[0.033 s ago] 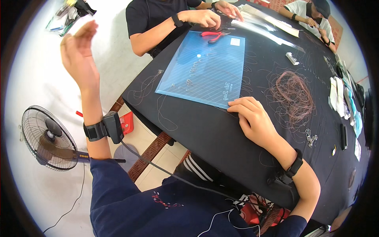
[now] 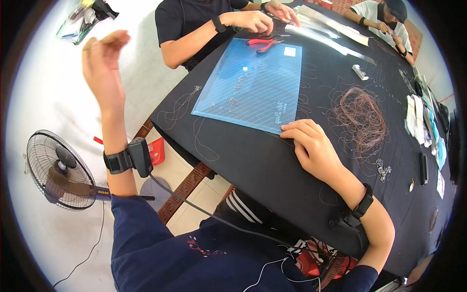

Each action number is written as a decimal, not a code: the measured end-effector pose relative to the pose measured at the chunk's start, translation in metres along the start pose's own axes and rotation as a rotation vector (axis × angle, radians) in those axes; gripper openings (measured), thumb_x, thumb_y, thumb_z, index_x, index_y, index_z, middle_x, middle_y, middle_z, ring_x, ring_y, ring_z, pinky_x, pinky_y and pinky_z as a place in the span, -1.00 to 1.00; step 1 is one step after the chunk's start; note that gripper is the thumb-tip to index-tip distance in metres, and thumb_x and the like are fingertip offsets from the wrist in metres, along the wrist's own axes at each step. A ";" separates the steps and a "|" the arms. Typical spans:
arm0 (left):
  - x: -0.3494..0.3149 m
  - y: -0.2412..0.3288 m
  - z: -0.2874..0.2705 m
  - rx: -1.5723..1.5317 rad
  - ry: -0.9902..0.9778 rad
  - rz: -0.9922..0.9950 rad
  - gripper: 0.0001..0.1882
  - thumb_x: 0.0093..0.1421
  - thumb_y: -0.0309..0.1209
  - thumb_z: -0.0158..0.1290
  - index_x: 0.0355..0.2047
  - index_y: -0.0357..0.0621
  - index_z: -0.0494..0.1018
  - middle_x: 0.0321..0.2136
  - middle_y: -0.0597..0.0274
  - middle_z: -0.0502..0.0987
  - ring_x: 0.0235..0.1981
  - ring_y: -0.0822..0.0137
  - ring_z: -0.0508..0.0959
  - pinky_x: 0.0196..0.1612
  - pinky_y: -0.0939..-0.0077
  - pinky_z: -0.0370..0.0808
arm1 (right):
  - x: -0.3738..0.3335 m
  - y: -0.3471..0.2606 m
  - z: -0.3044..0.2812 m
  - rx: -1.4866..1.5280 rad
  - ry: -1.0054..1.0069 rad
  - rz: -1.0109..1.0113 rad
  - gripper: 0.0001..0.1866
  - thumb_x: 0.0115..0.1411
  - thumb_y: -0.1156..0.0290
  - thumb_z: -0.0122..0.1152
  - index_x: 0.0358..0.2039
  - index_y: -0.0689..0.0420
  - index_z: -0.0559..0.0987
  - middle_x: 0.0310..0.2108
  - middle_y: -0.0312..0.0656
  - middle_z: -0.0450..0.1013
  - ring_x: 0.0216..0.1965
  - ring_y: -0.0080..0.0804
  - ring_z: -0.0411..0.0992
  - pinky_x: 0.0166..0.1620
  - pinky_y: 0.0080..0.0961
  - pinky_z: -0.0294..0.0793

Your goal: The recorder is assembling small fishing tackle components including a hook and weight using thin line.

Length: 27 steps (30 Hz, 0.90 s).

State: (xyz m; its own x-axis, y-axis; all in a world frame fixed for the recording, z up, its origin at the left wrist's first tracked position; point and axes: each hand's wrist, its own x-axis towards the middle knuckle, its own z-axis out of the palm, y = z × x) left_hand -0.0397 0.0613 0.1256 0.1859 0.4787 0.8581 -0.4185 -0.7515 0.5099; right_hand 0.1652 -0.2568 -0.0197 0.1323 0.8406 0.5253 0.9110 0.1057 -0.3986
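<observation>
My left hand (image 2: pixel 103 73) is raised in the air to the left of the table, its fingers apart and nothing in them. Flat on the black cloth, my right hand (image 2: pixel 311 148) rests open, its fingertips at the near right corner of a translucent blue file bag (image 2: pixel 272 92). Small hooks (image 2: pixel 233 102) lie scattered on the bag. At its far edge are red-handled pliers (image 2: pixel 262 45). A loose tangle of reddish-brown line (image 2: pixel 362 124) sits to the right of my right hand, with a small heap of metal bits (image 2: pixel 383 170) nearer me.
Across the table, a co-worker's hands (image 2: pixel 258 22) work beside clear plastic strips (image 2: pixel 331 36); another person (image 2: pixel 384 27) sits at the far right. Packets (image 2: pixel 418 117) line the right side of the table (image 2: pixel 272 170). A fan (image 2: pixel 61 168) stands at left. A cable (image 2: pixel 204 211) runs from my left wrist.
My left hand has shifted slightly to the right and down in the air. My right hand has stayed on the table by the file bag.
</observation>
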 end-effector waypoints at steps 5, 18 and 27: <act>-0.035 -0.032 -0.002 0.122 -0.341 -0.138 -0.90 0.37 -0.45 -0.13 -0.18 -0.21 0.29 -0.39 0.11 0.51 -0.28 0.39 0.49 -0.03 0.41 0.44 | 0.001 -0.001 0.001 0.005 -0.011 0.001 -0.75 0.01 0.69 0.10 -0.26 0.19 0.55 -0.13 -0.18 0.49 -0.04 -0.20 0.39 0.02 -0.30 0.35; -0.091 -0.054 -0.014 0.655 -0.747 -0.415 -0.74 0.15 -0.59 0.12 -0.24 -0.21 0.26 -0.43 0.08 0.64 -0.34 0.36 0.63 -0.20 0.53 0.51 | 0.001 -0.002 0.000 0.019 -0.017 0.020 -0.75 0.02 0.69 0.10 -0.26 0.18 0.55 -0.12 -0.18 0.48 -0.03 -0.18 0.38 0.03 -0.28 0.34; -0.098 -0.065 -0.024 0.672 -0.720 -0.350 -0.69 0.09 -0.62 0.15 -0.25 -0.19 0.24 -0.44 0.14 0.61 -0.38 0.31 0.62 -0.26 0.48 0.51 | 0.002 -0.002 -0.001 0.022 -0.018 0.028 -0.75 0.02 0.69 0.10 -0.26 0.18 0.54 -0.11 -0.19 0.48 -0.03 -0.18 0.38 0.03 -0.27 0.34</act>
State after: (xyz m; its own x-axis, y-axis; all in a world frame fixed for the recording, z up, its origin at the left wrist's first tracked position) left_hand -0.0521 0.0743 0.0071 0.7795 0.5006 0.3765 0.3003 -0.8261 0.4768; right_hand 0.1640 -0.2558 -0.0166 0.1509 0.8526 0.5003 0.8980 0.0934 -0.4300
